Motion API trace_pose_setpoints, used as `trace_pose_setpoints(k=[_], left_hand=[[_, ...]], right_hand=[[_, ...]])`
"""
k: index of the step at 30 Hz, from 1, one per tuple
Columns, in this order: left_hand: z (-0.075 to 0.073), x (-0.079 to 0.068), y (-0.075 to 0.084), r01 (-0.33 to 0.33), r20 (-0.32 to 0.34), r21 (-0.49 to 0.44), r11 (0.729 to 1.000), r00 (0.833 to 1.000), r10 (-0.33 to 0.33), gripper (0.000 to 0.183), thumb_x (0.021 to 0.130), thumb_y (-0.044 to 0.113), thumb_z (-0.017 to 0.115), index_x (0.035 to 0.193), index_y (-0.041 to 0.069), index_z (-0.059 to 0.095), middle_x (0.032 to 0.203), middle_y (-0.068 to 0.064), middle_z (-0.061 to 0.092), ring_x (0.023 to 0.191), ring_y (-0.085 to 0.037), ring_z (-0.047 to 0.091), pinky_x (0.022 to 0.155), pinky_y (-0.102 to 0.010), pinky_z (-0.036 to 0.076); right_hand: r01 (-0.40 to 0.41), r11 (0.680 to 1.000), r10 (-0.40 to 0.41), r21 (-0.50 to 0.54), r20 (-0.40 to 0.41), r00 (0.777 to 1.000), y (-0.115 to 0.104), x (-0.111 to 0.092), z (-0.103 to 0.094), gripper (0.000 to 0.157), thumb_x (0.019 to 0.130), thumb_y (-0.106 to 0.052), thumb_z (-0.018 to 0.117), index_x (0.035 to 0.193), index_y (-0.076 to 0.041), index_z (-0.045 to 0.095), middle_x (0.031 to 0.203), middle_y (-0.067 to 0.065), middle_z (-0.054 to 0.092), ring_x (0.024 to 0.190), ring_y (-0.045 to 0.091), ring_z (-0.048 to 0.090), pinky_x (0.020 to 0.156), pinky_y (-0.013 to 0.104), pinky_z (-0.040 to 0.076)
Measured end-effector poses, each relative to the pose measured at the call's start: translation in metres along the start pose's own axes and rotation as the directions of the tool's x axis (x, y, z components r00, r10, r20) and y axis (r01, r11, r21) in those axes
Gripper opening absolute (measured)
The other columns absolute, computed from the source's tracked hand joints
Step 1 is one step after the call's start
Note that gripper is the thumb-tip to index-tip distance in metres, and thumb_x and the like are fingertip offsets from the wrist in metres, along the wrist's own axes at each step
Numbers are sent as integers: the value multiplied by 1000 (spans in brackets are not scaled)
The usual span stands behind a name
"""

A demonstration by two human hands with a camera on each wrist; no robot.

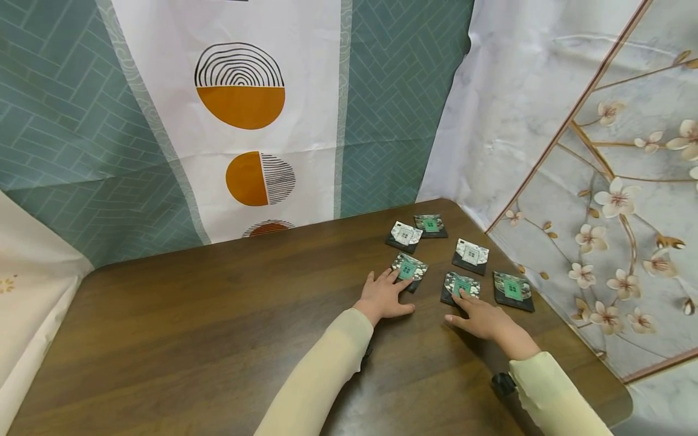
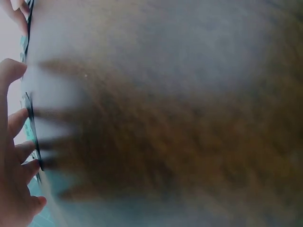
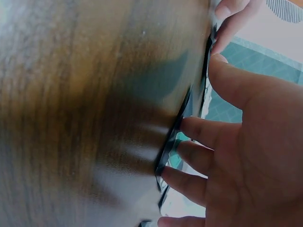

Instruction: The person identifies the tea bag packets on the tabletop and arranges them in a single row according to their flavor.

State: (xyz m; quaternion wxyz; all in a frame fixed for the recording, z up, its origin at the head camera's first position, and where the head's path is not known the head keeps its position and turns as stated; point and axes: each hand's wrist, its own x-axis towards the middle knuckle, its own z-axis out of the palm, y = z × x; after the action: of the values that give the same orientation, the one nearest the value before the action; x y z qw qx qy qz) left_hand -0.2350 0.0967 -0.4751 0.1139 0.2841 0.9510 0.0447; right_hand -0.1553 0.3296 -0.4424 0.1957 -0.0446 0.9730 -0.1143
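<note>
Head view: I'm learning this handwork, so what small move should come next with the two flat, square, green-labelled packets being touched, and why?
Perhaps slide the flat, square, green-labelled packet at the left hand toward the similar packet at the right hand: each is touched, and brown wooden table shows between them.

Both hands (image 1: pixel 383 298) (image 1: pixel 481 318) palm-down, fingers (image 3: pixel 188 184) apparently fairly straight.

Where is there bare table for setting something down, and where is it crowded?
Widest: the table left of the left hand and left sleeve, up to the cloth behind. Smaller: the patch between left sleeve and right sleeve, nearer than the squares. Crowded: the right end, where six squares sit close and left hand and right hand each touch one.
</note>
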Motion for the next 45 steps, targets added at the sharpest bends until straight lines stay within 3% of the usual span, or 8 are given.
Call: trace_pose_setpoints(k=[8, 30, 45], left_hand=[[-2, -2, 0, 5, 23, 28, 1000, 1000, -6, 64, 100, 62, 47, 159, 42, 34, 172, 4, 27, 161, -17, 25, 130, -50, 23], [-4, 2, 1, 17, 76, 47, 999, 997, -20, 61, 101, 61, 43, 159, 44, 32, 173, 6, 24, 161, -16, 22, 131, -45, 20], [-6, -14, -2, 68, 78, 36, 997, 994, -71, 63, 101, 61, 44, 160, 42, 33, 172, 2, 26, 161, -17, 25, 131, -41, 23]], right_hand=[[-3, 1000, 2, 14, 36, 999, -1, 1, -3, 84, 100, -57, 53, 157, 2, 35, 165, 33, 23, 148, 59, 29, 111, 77, 30], [13, 1000, -14, 24, 29, 999, 0, 1, -3, 82, 100, -54, 56, 157, 2, 35, 164, 34, 23, 147, 60, 29, 112, 74, 32], [45, 999, -46, 21, 26, 999, 2, 1, -3, 82, 100, -52, 57, 156, 4, 36, 163, 37, 24, 145, 62, 31, 111, 73, 33]])
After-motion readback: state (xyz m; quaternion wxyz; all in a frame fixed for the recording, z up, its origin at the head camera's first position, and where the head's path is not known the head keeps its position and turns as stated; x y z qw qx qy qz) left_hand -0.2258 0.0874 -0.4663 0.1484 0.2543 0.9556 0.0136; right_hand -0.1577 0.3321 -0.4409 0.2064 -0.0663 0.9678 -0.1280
